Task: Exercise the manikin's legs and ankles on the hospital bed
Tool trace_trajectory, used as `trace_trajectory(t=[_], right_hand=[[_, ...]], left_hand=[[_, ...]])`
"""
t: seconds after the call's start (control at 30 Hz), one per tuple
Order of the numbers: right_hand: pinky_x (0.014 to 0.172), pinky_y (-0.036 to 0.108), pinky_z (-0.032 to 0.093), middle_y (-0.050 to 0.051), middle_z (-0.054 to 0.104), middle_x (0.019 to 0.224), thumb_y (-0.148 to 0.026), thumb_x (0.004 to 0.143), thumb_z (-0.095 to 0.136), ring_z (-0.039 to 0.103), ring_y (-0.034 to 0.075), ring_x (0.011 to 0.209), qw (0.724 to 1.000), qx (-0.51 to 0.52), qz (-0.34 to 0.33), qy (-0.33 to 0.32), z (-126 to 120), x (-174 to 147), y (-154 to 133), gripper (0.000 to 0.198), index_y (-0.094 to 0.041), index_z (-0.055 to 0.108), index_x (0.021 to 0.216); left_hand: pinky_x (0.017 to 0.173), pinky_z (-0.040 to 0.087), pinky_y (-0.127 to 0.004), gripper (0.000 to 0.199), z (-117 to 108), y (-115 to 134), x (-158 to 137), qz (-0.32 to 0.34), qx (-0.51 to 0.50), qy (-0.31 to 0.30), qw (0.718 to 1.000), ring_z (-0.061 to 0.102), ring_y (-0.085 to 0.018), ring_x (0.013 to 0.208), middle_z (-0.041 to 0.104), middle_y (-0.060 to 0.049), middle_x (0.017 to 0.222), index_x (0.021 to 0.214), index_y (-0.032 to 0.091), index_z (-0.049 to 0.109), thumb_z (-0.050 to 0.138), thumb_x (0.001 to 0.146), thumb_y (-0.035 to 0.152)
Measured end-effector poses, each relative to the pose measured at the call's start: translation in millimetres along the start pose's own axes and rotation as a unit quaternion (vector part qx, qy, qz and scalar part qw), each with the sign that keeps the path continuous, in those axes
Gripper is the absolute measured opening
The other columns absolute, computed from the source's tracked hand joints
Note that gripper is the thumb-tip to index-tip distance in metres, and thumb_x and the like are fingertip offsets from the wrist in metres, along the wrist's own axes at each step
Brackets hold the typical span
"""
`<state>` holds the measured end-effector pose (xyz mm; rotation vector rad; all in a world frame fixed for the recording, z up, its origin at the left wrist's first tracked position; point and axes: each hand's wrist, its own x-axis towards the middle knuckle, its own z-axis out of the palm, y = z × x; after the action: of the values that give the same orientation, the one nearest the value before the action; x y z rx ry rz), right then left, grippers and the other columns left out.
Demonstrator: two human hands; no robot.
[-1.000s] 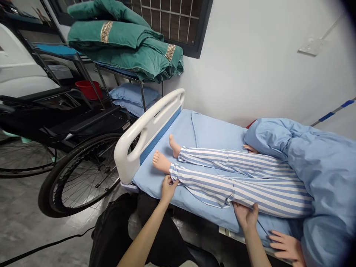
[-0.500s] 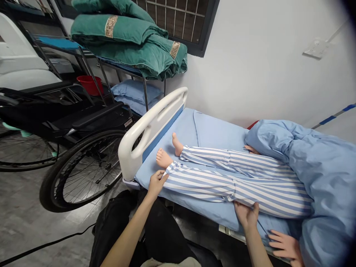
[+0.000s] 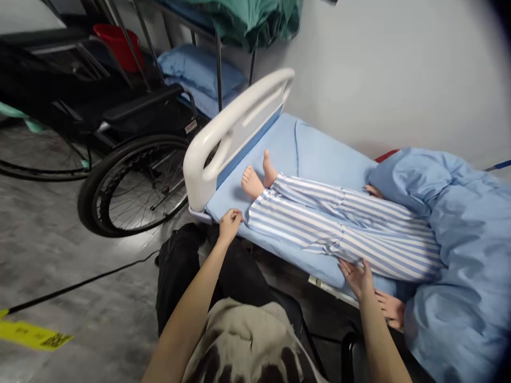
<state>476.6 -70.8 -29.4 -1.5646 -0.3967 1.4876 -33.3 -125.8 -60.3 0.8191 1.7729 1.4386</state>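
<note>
A figure's two legs in blue-and-white striped trousers (image 3: 295, 218) lie on a bed with a light blue sheet (image 3: 319, 154). Its bare feet (image 3: 252, 182) point toward the white footboard. My left hand (image 3: 230, 225) is over the near mattress edge, fingers curled together, just beside the near trouser cuff and seemingly apart from it. Palm up, my right hand (image 3: 358, 277) lies against the near trouser leg around the knee; its thumb and fingers are apart, some fingertips hidden by the cloth. Close to my right wrist rests the figure's hand (image 3: 390, 308).
A light blue quilt (image 3: 467, 239) covers the figure's upper part. The footboard (image 3: 239, 125) rises at the bed's end, with a black wheelchair (image 3: 136, 175) beyond it. Farther back are a red bucket (image 3: 120, 47), blue pillows (image 3: 203, 69) and green bedding (image 3: 255, 21).
My left hand has let go of the near trouser cuff and drawn slightly away. The right hand stays by the knee. The view has tilted downward.
</note>
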Motion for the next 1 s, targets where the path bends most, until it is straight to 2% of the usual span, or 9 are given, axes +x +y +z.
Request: trace_trajectory(t=[0.1, 0.17, 0.27, 0.43, 0.57, 0.67, 0.8, 1.0], right_hand=[[0.081, 0.033, 0.062, 0.01, 0.075, 0.099, -0.042, 0.081, 0.063, 0.074, 0.022, 0.093, 0.997, -0.072, 0.009, 0.015, -3, -15, 1, 0.026, -0.018, 0.065, 0.091], [0.076, 0.031, 0.062, 0.011, 0.076, 0.096, -0.036, 0.078, 0.068, 0.074, 0.021, 0.087, 0.992, -0.123, -0.004, 0.013, -2, -24, 3, 0.023, -0.017, 0.066, 0.092], [0.073, 0.03, 0.061, 0.012, 0.076, 0.092, -0.036, 0.072, 0.076, 0.074, 0.022, 0.083, 0.982, -0.186, -0.026, 0.0, -1, -38, 5, 0.032, -0.014, 0.068, 0.094], [0.076, 0.031, 0.059, 0.014, 0.076, 0.101, -0.048, 0.063, 0.087, 0.074, 0.024, 0.089, 0.954, -0.284, -0.042, -0.088, 3, -62, 1, 0.058, -0.014, 0.069, 0.107], [0.084, 0.034, 0.057, 0.013, 0.075, 0.109, -0.052, 0.067, 0.086, 0.072, 0.026, 0.098, 0.925, -0.34, -0.065, -0.153, 22, -79, -14, 0.062, -0.015, 0.07, 0.114], [0.086, 0.036, 0.057, 0.013, 0.073, 0.113, -0.055, 0.073, 0.082, 0.07, 0.027, 0.103, 0.908, -0.364, -0.1, -0.182, 52, -87, -28, 0.059, -0.017, 0.07, 0.116], [0.087, 0.038, 0.056, 0.012, 0.073, 0.114, -0.055, 0.077, 0.079, 0.07, 0.026, 0.104, 0.878, -0.382, -0.139, -0.254, 112, -89, -39, 0.054, -0.019, 0.069, 0.116], [0.087, 0.039, 0.056, 0.009, 0.075, 0.107, -0.052, 0.078, 0.078, 0.07, 0.024, 0.101, 0.844, -0.383, -0.197, -0.319, 211, -77, -41, 0.048, -0.019, 0.07, 0.111]], left_hand=[[0.072, 0.052, -0.027, 0.016, -3, 7, 8, -0.019, 0.029, -0.031, 0.999, 0.068, -0.017, 0.072, 0.071, -0.002, 0.072, 0.088, 0.02, 0.06, 0.051, 0.081, 0.032], [0.072, 0.05, -0.026, 0.01, -6, 17, 16, -0.027, 0.129, -0.075, 0.988, 0.066, -0.016, 0.068, 0.07, -0.001, 0.068, 0.082, 0.02, 0.061, 0.052, 0.079, 0.025], [0.072, 0.046, -0.024, 0.007, -8, 35, 29, -0.042, 0.269, -0.126, 0.954, 0.065, -0.016, 0.073, 0.07, 0.0, 0.063, 0.079, 0.021, 0.063, 0.057, 0.075, 0.02], [0.066, 0.042, -0.022, 0.011, -6, 49, 32, -0.086, 0.328, -0.144, 0.93, 0.063, -0.015, 0.071, 0.07, 0.001, 0.064, 0.084, 0.021, 0.065, 0.06, 0.075, 0.018], [0.067, 0.041, -0.022, 0.009, -3, 52, 29, -0.091, 0.352, -0.15, 0.919, 0.061, -0.015, 0.068, 0.07, 0.001, 0.064, 0.083, 0.021, 0.064, 0.061, 0.076, 0.019], [0.071, 0.043, -0.023, 0.005, -2, 56, 30, -0.098, 0.355, -0.15, 0.918, 0.063, -0.016, 0.073, 0.071, -0.001, 0.064, 0.081, 0.021, 0.063, 0.063, 0.077, 0.022], [0.073, 0.045, -0.024, 0.008, -3, 57, 37, -0.101, 0.355, -0.149, 0.917, 0.065, -0.017, 0.074, 0.071, -0.003, 0.062, 0.075, 0.019, 0.062, 0.062, 0.078, 0.027], [0.057, 0.047, -0.024, 0.016, -9, 45, 59, -0.186, 0.234, -0.229, 0.927, 0.066, -0.015, 0.058, 0.072, -0.009, 0.068, 0.072, 0.013, 0.061, 0.056, 0.081, 0.026]])
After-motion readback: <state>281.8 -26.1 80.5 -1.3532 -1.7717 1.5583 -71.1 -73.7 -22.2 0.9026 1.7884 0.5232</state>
